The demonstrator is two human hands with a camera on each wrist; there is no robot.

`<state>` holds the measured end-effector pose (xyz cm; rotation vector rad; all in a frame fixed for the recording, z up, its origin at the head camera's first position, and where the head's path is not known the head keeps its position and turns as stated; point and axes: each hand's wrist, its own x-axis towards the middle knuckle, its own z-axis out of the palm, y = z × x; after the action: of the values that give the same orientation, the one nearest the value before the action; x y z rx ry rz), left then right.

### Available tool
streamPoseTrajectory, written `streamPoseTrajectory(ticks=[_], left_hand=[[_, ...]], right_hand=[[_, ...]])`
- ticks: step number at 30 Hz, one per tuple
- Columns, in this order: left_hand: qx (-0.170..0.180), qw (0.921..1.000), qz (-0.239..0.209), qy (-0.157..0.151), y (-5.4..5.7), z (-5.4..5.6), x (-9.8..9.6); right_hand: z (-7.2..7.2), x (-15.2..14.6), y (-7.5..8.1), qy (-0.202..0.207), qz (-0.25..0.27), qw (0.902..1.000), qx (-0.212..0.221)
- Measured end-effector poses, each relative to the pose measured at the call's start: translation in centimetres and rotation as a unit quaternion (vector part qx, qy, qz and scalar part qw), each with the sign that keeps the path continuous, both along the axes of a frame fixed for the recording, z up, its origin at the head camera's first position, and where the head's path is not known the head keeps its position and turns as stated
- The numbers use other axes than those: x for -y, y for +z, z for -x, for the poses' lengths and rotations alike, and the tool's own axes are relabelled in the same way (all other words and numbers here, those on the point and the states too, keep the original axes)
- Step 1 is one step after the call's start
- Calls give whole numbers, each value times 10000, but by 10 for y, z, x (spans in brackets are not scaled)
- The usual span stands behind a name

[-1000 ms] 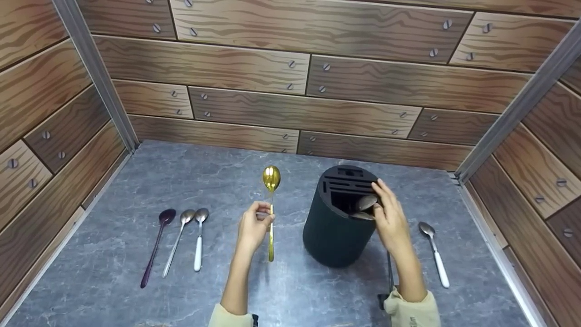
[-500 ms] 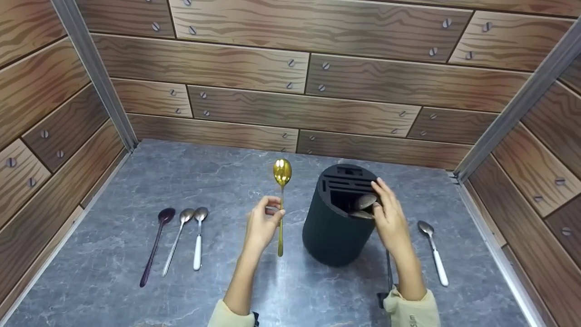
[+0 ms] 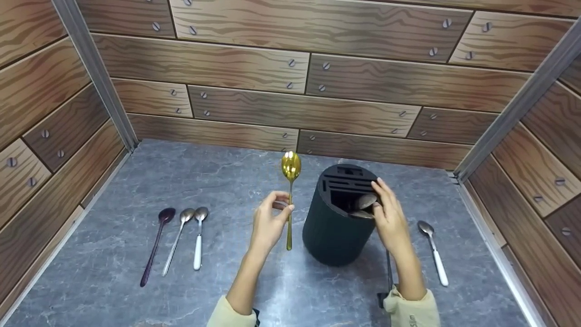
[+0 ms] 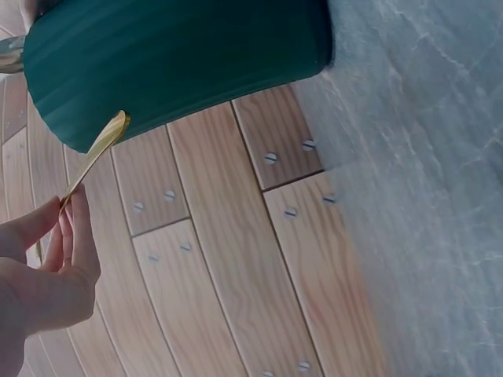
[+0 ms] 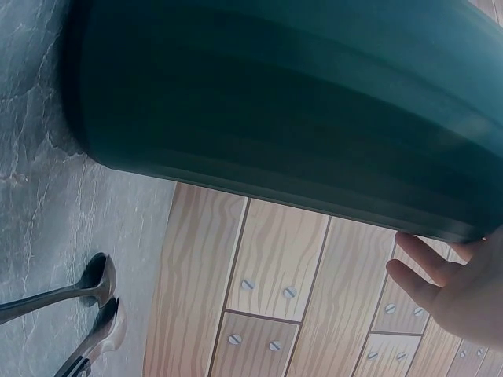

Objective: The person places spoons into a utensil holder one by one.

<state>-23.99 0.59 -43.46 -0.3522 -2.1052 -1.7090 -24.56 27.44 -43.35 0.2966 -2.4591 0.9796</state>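
My left hand (image 3: 270,222) pinches a gold spoon (image 3: 291,167) by its handle between thumb and fingers. The spoon stands bowl up, left of a dark green knife block (image 3: 333,238) and apart from it in the head view. That block is a round upright holder with slots and a larger opening on top. Inside the opening are metal spoon bowls (image 3: 366,201), their handles hidden. At the block's right rim rests my right hand (image 3: 391,218), thumb near these bowls. Its fingers (image 5: 416,283) reach fairly straight along the block in the right wrist view.
Left on the grey marbled table lie a purple spoon (image 3: 166,215), a silver spoon (image 3: 186,215) and a white-handled spoon (image 3: 198,245). Another white-handled spoon (image 3: 438,261) lies right. A thin dark rod (image 3: 389,271) is partly hidden by the right arm. Wood-patterned walls (image 3: 254,104) enclose the table.
My left hand has moved right and a little away from me with the gold spoon, closer to the knife block. The right hand, the block and the lying spoons stay where they were.
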Motion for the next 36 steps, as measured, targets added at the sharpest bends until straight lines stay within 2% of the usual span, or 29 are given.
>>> streamPoseTrajectory(ticks=[13, 19, 24, 32, 36], left_hand=[[-883, 9956, -203, -236, 21, 2, -16], [-1017, 9939, -273, -332, 34, 0, -23], [-1125, 9916, -507, -387, 44, 0, -28], [-1708, 9771, -1134, -568, 62, 0, -39], [-1798, 9712, -1408, -674, 66, 1, -48]], right_hand=[[1, 0, 0, -39, -7, 10000, -21], [1, 1, -1, -47, 10, 10000, -42], [0, 1, 0, -46, 21, 10000, -74], [0, 1, -1, 3, 36, 10000, -84], [0, 1, -1, 17, 42, 9999, -113]])
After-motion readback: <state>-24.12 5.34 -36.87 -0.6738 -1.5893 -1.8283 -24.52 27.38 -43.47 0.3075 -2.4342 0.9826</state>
